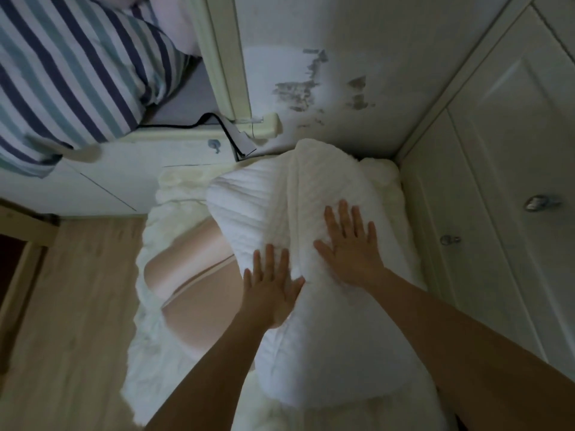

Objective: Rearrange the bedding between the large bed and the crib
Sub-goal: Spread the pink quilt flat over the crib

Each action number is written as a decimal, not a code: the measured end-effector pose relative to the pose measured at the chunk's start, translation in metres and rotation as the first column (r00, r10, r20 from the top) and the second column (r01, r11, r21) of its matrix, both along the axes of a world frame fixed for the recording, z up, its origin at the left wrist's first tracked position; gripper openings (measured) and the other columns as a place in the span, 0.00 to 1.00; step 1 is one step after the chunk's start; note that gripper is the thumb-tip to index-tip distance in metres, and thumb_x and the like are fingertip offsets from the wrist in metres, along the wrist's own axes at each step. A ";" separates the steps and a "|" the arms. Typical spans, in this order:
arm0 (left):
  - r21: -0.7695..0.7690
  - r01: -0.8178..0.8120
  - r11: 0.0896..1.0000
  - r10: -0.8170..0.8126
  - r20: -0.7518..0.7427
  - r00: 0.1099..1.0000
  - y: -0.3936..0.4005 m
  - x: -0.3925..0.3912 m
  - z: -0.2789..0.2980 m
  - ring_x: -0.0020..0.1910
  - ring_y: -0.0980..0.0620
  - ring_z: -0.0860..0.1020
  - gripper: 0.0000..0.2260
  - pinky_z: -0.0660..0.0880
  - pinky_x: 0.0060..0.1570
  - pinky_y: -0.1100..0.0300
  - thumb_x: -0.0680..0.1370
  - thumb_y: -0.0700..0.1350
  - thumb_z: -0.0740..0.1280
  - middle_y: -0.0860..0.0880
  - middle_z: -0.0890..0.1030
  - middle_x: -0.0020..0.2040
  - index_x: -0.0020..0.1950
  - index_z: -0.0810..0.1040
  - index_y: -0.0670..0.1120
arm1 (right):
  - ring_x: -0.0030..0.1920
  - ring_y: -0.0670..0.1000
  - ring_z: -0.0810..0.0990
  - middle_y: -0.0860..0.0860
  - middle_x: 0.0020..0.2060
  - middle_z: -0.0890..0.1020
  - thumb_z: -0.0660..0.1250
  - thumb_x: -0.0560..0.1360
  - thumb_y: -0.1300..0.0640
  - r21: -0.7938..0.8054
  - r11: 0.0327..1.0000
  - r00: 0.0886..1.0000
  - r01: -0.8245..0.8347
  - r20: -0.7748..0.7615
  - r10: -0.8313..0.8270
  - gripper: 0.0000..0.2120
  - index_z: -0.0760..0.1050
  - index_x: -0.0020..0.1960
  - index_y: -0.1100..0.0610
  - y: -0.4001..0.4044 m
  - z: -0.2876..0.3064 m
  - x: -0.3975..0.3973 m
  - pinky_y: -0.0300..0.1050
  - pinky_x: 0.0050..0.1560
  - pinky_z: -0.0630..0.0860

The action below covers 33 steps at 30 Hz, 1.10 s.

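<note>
A thick white ribbed blanket lies folded along the small bed in front of me. My left hand presses flat on its left edge with fingers straight. My right hand lies flat on its top, fingers spread. Under the blanket, a pale pink pillow shows at the left, on a fluffy white cover. The large bed with striped blue, teal and white bedding is at the upper left.
White wardrobe doors with metal knobs run along the right side. A peeling white wall stands ahead. A black cable hangs over the white frame between the beds. Wood floor lies at the left.
</note>
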<state>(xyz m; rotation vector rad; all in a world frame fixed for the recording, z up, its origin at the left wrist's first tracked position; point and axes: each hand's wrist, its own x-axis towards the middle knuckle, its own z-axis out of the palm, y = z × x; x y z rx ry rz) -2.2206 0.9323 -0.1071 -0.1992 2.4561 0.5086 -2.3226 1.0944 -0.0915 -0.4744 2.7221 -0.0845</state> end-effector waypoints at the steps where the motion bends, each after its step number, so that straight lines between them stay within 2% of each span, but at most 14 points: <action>1: 0.018 0.007 1.000 -0.008 0.030 1.000 -0.003 -0.002 0.005 0.73 0.44 0.29 0.33 0.41 0.74 0.44 0.79 0.65 0.43 0.49 0.28 0.74 0.76 0.33 0.52 | 0.76 0.54 0.33 0.50 0.75 0.31 0.39 0.76 0.33 0.010 1.000 0.999 -0.003 0.040 0.003 0.35 0.28 0.75 0.47 -0.001 0.005 0.000 0.59 0.74 0.39; 3: 0.058 0.036 0.998 -0.042 0.100 0.994 -0.013 -0.005 0.023 0.76 0.44 0.36 0.33 0.47 0.75 0.44 0.80 0.63 0.49 0.48 0.34 0.77 0.78 0.39 0.51 | 0.76 0.55 0.34 0.51 0.75 0.32 0.46 0.79 0.37 0.016 1.000 0.994 0.015 0.109 -0.016 0.35 0.30 0.76 0.48 -0.005 0.016 0.002 0.60 0.74 0.41; 6: -0.048 0.131 0.990 -0.121 0.166 0.979 -0.037 0.010 0.061 0.76 0.45 0.57 0.29 0.62 0.70 0.46 0.81 0.58 0.56 0.47 0.50 0.79 0.78 0.53 0.49 | 0.77 0.58 0.41 0.55 0.77 0.38 0.53 0.80 0.43 0.031 0.996 0.983 0.089 0.161 -0.093 0.35 0.36 0.77 0.52 -0.017 0.039 0.011 0.59 0.74 0.50; 7: -0.096 0.147 0.984 -0.129 0.176 0.976 -0.048 0.021 0.078 0.73 0.45 0.63 0.27 0.65 0.68 0.48 0.81 0.57 0.56 0.47 0.58 0.77 0.77 0.57 0.49 | 0.77 0.59 0.45 0.56 0.77 0.42 0.55 0.80 0.46 0.030 0.994 0.975 0.106 0.194 -0.110 0.34 0.41 0.78 0.53 -0.022 0.051 0.016 0.57 0.74 0.53; 9: -0.151 0.154 0.977 -0.121 0.207 0.971 -0.069 0.042 0.109 0.71 0.47 0.67 0.24 0.66 0.67 0.51 0.81 0.57 0.56 0.47 0.66 0.73 0.75 0.62 0.49 | 0.75 0.58 0.56 0.57 0.76 0.54 0.56 0.80 0.50 0.027 0.995 0.954 0.091 0.283 -0.095 0.28 0.54 0.76 0.57 -0.034 0.071 0.026 0.51 0.71 0.60; 12: -0.178 0.111 0.978 -0.069 0.229 0.971 -0.109 0.072 0.151 0.69 0.48 0.68 0.23 0.67 0.67 0.52 0.81 0.57 0.56 0.48 0.69 0.72 0.73 0.66 0.48 | 0.63 0.55 0.73 0.57 0.65 0.73 0.57 0.79 0.53 0.019 0.998 0.935 -0.062 0.351 0.051 0.17 0.72 0.64 0.61 -0.067 0.110 0.044 0.45 0.60 0.68; 17: -0.226 0.007 0.974 0.028 0.151 0.988 -0.189 0.121 0.218 0.69 0.48 0.68 0.22 0.66 0.67 0.53 0.81 0.56 0.57 0.48 0.69 0.71 0.72 0.67 0.48 | 0.53 0.56 0.79 0.59 0.53 0.80 0.60 0.77 0.56 -0.117 0.973 0.944 -0.199 0.245 0.222 0.14 0.78 0.53 0.65 -0.166 0.178 0.076 0.44 0.52 0.73; 20: -0.236 -0.073 0.969 0.094 0.080 0.992 -0.260 0.152 0.257 0.71 0.49 0.65 0.23 0.63 0.69 0.53 0.81 0.57 0.56 0.49 0.66 0.73 0.74 0.65 0.49 | 0.48 0.57 0.80 0.56 0.41 0.80 0.61 0.77 0.56 -0.179 0.945 0.925 -0.273 0.222 0.309 0.12 0.75 0.39 0.62 -0.250 0.220 0.102 0.43 0.41 0.71; 22: -0.214 -0.094 0.972 0.109 0.057 0.992 -0.293 0.164 0.272 0.72 0.48 0.64 0.23 0.62 0.70 0.54 0.81 0.57 0.56 0.49 0.64 0.74 0.74 0.64 0.49 | 0.48 0.56 0.79 0.54 0.41 0.79 0.61 0.78 0.55 -0.214 0.932 0.920 -0.292 0.204 0.335 0.10 0.74 0.40 0.58 -0.291 0.240 0.115 0.43 0.43 0.71; 25: -0.189 -0.077 0.979 0.088 0.047 0.995 -0.363 0.194 0.301 0.73 0.48 0.61 0.24 0.58 0.71 0.55 0.82 0.56 0.55 0.48 0.61 0.76 0.75 0.62 0.48 | 0.52 0.55 0.77 0.54 0.48 0.78 0.60 0.79 0.53 -0.217 0.921 0.920 -0.325 0.156 0.361 0.11 0.76 0.47 0.58 -0.370 0.267 0.150 0.44 0.50 0.70; 28: -0.148 -0.115 0.982 0.116 -0.004 0.993 -0.445 0.220 0.333 0.74 0.49 0.60 0.25 0.58 0.71 0.57 0.82 0.57 0.55 0.48 0.60 0.76 0.76 0.60 0.48 | 0.48 0.51 0.76 0.51 0.45 0.75 0.60 0.79 0.52 -0.257 0.911 0.927 -0.323 0.108 0.359 0.08 0.72 0.44 0.55 -0.454 0.289 0.181 0.42 0.47 0.69; 30: -0.140 -0.141 0.980 0.140 -0.018 0.990 -0.493 0.236 0.353 0.74 0.49 0.60 0.25 0.57 0.71 0.57 0.82 0.56 0.55 0.47 0.60 0.76 0.76 0.61 0.47 | 0.45 0.49 0.74 0.50 0.43 0.75 0.60 0.79 0.52 -0.258 0.906 0.927 -0.334 0.083 0.366 0.09 0.73 0.44 0.54 -0.501 0.308 0.196 0.42 0.47 0.70; 33: -0.126 -0.177 0.976 0.169 -0.068 0.983 -0.559 0.252 0.378 0.74 0.49 0.61 0.24 0.57 0.70 0.58 0.82 0.55 0.56 0.47 0.61 0.76 0.75 0.63 0.46 | 0.38 0.48 0.72 0.49 0.36 0.73 0.59 0.79 0.52 -0.247 0.907 0.928 -0.341 0.070 0.367 0.14 0.71 0.36 0.54 -0.560 0.338 0.210 0.41 0.41 0.69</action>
